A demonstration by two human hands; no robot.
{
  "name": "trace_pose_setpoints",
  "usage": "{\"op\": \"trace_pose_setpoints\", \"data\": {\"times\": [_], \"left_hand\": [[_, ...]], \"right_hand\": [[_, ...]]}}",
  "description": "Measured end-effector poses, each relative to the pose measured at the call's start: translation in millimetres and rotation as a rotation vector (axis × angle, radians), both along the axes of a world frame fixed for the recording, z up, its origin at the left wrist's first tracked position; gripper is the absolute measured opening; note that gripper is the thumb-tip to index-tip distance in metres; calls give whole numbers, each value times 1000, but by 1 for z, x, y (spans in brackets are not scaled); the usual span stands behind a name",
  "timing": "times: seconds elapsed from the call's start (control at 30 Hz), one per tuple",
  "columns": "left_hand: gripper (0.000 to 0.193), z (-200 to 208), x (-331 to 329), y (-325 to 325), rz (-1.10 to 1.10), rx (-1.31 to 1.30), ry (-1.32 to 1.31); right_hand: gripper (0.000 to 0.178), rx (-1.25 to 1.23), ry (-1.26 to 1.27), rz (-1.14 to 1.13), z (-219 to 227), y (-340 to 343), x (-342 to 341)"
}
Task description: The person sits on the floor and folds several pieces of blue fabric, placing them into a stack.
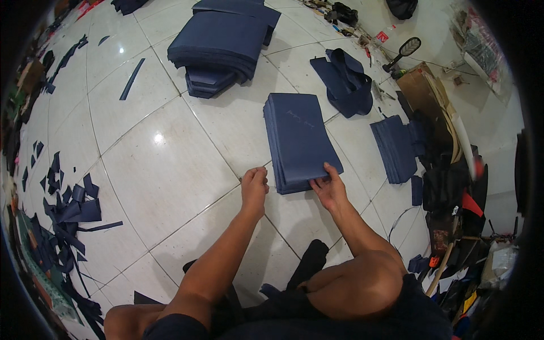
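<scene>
A stack of dark blue rectangular sheets lies on the tiled floor in front of me, with faint pale marks on its top sheet. At its near right corner, my right hand pinches the edge, thumb on top and fingers underneath; how many sheets it grips I cannot tell. My left hand is curled closed beside the stack's near left edge, apart from it. Whatever those fingers may hold is hidden.
A larger pile of blue sheets sits beyond the stack. Toward the right are a looped blue strip, another sheet stack, cardboard and a black racket-shaped object. Blue scraps litter the left floor.
</scene>
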State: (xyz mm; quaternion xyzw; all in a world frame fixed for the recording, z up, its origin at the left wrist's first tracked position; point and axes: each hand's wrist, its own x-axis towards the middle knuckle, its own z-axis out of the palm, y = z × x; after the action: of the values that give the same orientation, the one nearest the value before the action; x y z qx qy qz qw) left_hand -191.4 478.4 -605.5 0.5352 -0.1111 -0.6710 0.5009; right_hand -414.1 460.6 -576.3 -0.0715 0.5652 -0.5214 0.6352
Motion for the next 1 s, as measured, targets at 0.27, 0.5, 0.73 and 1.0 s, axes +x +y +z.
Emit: {"op": "trace_pose_setpoints", "data": {"times": [0.27,0.5,0.73,1.0], "left_hand": [[51,23,-3,-38,-355,-62,-171],[63,77,-7,-81,-335,-139,230],[68,95,9,-71,-152,-295,135],[65,-3,205,-35,-85,-224,-141]], "right_hand": [[50,-135,171,22,46,-13,20],[44,-224,168,-10,80,-8,25],[56,-303,115,289,86,2,34],[58,-231,691,780,50,-4,9]]}}
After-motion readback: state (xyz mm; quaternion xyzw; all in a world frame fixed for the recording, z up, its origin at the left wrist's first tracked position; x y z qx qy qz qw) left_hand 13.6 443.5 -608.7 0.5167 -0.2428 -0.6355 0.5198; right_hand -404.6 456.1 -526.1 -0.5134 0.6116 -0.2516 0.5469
